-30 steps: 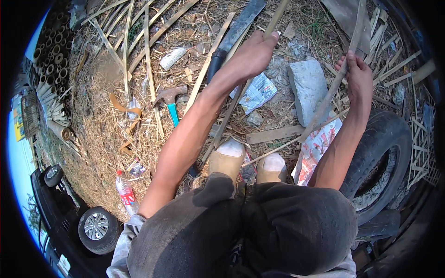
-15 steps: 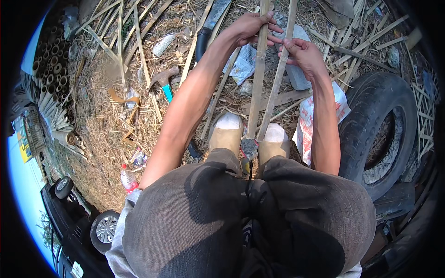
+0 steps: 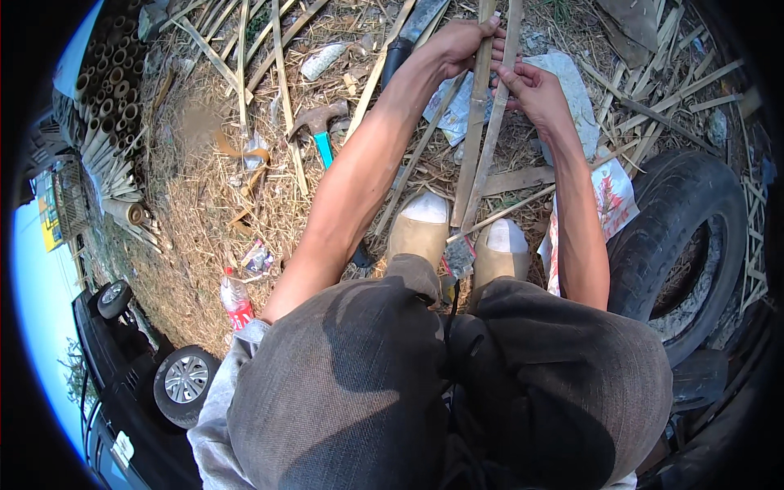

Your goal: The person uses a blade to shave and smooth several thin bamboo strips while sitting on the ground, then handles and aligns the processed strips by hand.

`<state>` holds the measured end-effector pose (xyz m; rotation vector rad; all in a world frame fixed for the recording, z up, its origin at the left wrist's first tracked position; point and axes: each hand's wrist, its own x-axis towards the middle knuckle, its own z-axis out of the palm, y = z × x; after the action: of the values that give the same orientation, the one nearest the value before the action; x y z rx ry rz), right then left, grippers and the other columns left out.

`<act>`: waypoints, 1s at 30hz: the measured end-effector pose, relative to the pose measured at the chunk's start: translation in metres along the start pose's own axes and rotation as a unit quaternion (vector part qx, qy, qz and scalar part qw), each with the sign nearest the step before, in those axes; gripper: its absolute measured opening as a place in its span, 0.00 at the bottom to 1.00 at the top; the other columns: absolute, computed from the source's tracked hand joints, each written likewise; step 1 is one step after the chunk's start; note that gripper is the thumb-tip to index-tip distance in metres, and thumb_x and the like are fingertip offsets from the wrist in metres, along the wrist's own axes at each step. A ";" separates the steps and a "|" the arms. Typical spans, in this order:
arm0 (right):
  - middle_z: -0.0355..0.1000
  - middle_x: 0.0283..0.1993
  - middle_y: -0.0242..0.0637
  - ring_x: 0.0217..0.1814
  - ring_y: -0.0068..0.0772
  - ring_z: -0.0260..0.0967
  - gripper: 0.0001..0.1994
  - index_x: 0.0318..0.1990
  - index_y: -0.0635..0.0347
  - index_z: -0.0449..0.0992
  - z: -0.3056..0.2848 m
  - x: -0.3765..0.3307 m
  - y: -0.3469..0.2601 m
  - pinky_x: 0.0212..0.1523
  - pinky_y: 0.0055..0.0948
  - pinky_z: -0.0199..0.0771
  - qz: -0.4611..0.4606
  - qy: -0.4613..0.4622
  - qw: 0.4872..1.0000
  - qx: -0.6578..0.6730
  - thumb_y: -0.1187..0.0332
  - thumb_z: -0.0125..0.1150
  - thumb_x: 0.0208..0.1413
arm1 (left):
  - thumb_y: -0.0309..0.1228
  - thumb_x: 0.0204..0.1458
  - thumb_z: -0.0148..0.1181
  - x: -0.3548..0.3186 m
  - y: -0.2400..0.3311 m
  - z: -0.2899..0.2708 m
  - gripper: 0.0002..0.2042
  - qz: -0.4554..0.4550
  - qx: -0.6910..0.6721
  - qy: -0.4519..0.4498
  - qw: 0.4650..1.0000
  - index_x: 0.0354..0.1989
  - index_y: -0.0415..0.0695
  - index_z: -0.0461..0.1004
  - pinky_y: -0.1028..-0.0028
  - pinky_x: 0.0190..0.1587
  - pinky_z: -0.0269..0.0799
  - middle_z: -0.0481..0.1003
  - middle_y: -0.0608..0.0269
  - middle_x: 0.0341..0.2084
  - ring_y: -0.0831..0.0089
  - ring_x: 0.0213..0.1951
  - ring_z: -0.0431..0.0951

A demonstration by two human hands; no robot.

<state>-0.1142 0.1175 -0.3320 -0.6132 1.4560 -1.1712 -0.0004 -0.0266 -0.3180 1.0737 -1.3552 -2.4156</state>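
Observation:
Two long flat bamboo strips stand side by side in front of me, their lower ends close together above and between my shoes. My left hand [image 3: 465, 47] is closed on the left bamboo strip [image 3: 474, 131], with the thumb laid over it and fingers behind. My right hand [image 3: 535, 91] pinches the right bamboo strip [image 3: 492, 135] between thumb and fingers. The fingers of both hands nearly meet behind the strips. The strips' upper ends run out of the picture.
A claw hammer [image 3: 323, 147] with a teal handle and a black-handled blade [image 3: 398, 59] lie left of my hands. A tyre [image 3: 645, 237] lies at the right. Loose bamboo strips [image 3: 282, 82] litter the straw-covered ground. A plastic bottle [image 3: 236, 300] stands beside my left elbow.
The whole view has shifted, so the ground things appear further right. The lower ends of the two strips have drawn closer together and lifted slightly. Both hands keep their hold.

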 end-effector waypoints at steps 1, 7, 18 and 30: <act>0.80 0.37 0.35 0.38 0.23 0.78 0.16 0.50 0.67 0.78 -0.003 0.002 0.000 0.36 0.23 0.79 -0.002 -0.009 1.000 0.003 0.61 0.63 0.63 | 0.41 0.70 0.41 0.002 0.000 0.002 0.20 0.006 -0.002 -0.003 1.000 0.52 0.32 0.68 0.66 0.47 0.82 0.77 0.49 0.42 0.62 0.42 0.81; 0.79 0.37 0.35 0.37 0.24 0.77 0.15 0.49 0.63 0.78 0.003 0.007 0.002 0.35 0.25 0.77 0.009 -0.004 1.000 -0.016 0.61 0.63 0.63 | 0.39 0.68 0.48 -0.004 0.010 -0.006 0.20 -0.023 -0.023 -0.014 0.999 0.53 0.30 0.70 0.65 0.43 0.83 0.79 0.44 0.44 0.60 0.43 0.83; 0.78 0.37 0.32 0.36 0.23 0.76 0.13 0.48 0.64 0.77 0.004 0.011 -0.002 0.36 0.25 0.78 0.022 0.002 1.000 0.010 0.63 0.62 0.64 | 0.37 0.65 0.55 0.003 -0.006 -0.002 0.18 0.002 -0.003 -0.027 1.000 0.52 0.31 0.72 0.69 0.35 0.86 0.80 0.48 0.44 0.63 0.41 0.84; 0.79 0.44 0.34 0.44 0.21 0.74 0.24 0.55 0.67 0.75 0.030 -0.078 0.027 0.46 0.24 0.74 0.180 -0.169 0.969 0.002 0.57 0.68 0.59 | 0.31 0.64 0.55 -0.003 0.012 -0.025 0.18 0.072 -0.084 0.017 0.994 0.54 0.28 0.69 0.66 0.54 0.81 0.77 0.41 0.48 0.56 0.52 0.80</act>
<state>-0.0606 0.1856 -0.3205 -0.4929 1.2085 -0.7436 0.0160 -0.0487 -0.3153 0.9361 -1.1540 -2.3467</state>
